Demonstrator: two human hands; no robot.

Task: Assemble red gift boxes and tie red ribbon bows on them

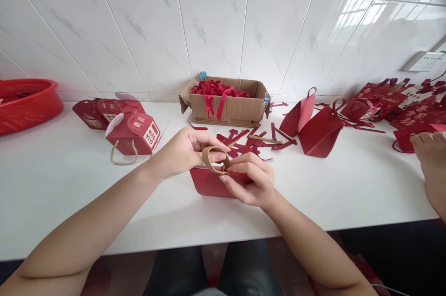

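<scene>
Mid-way through fitting a tan leather-look strap loop (pixel 212 159) onto a small red paper box (pixel 209 183), parked on the white tabletop (pixel 52 180) near the front edge, dead centre. Thumb and forefinger of the left hand (pixel 184 152) pinched shut on the loop from the left. Fingertips of the right hand (pixel 252 180) curled over the box's top edge, clamping the strap's lower end against the red card.

Tips for this bit, going purely by looks:
- Keep the box pressed flat on the table to kill any wobble.
- Grip the strap close to the end being fed, not up at the bend, to avoid kinking.
- Get both ends level before pushing home, otherwise crooked handle.
- Go easy on the card edge, probably quick to crease or tear.

Hard to make out:
- No view of any slot or fastening, buried under the right fingers.
- Can't tell whether either strap end is seated yet.
- Right part of the box hidden behind the right hand.
- Tiny gold-ish speck by the strap end, maybe a stud, too small to call.
- Someone else's hand (pixel 434 166) poking in at the far right, cut off by the frame.
- Brown cardboard carton (pixel 230 108) at the back stuffed with red ribbons, bottom out of sight.
- Loose dark-red card strips (pixel 251 140) scattered beyond the hands, overlapping too much to count.
</scene>
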